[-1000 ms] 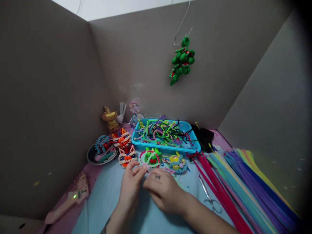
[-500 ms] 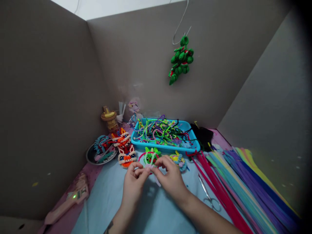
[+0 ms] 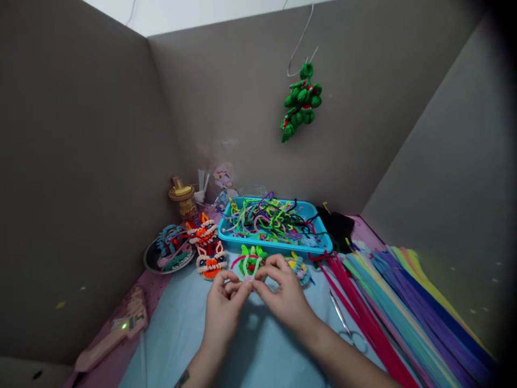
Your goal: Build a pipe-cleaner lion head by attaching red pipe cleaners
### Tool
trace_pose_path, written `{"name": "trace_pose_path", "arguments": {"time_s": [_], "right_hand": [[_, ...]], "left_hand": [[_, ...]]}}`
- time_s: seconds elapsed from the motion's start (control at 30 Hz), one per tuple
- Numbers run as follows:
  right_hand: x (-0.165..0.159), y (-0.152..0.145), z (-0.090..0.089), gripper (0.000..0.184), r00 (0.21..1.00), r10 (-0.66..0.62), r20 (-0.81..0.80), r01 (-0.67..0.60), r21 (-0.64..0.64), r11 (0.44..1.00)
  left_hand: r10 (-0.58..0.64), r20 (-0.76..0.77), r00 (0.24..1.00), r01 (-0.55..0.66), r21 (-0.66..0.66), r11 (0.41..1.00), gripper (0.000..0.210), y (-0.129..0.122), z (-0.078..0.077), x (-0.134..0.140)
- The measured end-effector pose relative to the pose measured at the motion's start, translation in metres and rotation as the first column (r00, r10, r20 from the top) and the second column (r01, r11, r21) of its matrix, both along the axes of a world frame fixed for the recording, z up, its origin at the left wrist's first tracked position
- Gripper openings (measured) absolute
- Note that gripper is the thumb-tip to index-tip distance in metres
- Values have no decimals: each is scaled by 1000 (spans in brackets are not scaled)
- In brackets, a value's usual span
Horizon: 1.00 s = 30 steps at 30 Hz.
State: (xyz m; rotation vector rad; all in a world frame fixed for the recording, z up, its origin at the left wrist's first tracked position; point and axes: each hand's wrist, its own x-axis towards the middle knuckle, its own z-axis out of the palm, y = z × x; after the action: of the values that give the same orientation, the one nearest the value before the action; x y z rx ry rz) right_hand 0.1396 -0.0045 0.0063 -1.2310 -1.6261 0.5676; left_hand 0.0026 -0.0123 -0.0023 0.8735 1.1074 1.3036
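left hand, right hand, fingers pinched together

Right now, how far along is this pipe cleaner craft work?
Done: several finished figures lie on the blue cloth, such as the orange and white figure and the green figure. In hand: the left hand and right hand pinch a small pale piece between their fingertips. Left: loose scraps fill the blue tray, and long unused stems lie at the right.

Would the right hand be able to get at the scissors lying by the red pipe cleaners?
Probably yes. The scissors lie uncovered on the blue mat, just right of the right hand, with nothing between them. That hand is pinching a small pale piece with the left hand, though.
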Motion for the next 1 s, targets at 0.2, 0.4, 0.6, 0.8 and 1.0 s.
{"name": "trace_pose_path", "arguments": {"time_s": [0.2, 0.4, 0.6, 0.8, 1.0], "right_hand": [[1, 1, 1, 13, 1000, -1, -18, 0, -78, 997], [6, 5, 5, 14, 995, 69, -73, -84, -223, 971], [9, 5, 10, 8, 992, 77, -103, -91, -138, 986], [2, -9, 9, 22, 927, 270, 259, -307, 115, 945], [-3, -11, 4, 21, 913, 305, 271, -362, 193, 912]], "left_hand": [[3, -31, 1000, -2, 30, 1000, 42, 0, -2, 1], [-2, -28, 1000, 2, 23, 1000, 44, -3, 3, 4], [55, 25, 998, -54, -6, 999, 45, 3, 0, 0], [115, 109, 987, -110, -55, 992, 50, 4, 2, 0], [53, 107, 993, -47, -62, 997, 52, 4, 1, 1]]}}
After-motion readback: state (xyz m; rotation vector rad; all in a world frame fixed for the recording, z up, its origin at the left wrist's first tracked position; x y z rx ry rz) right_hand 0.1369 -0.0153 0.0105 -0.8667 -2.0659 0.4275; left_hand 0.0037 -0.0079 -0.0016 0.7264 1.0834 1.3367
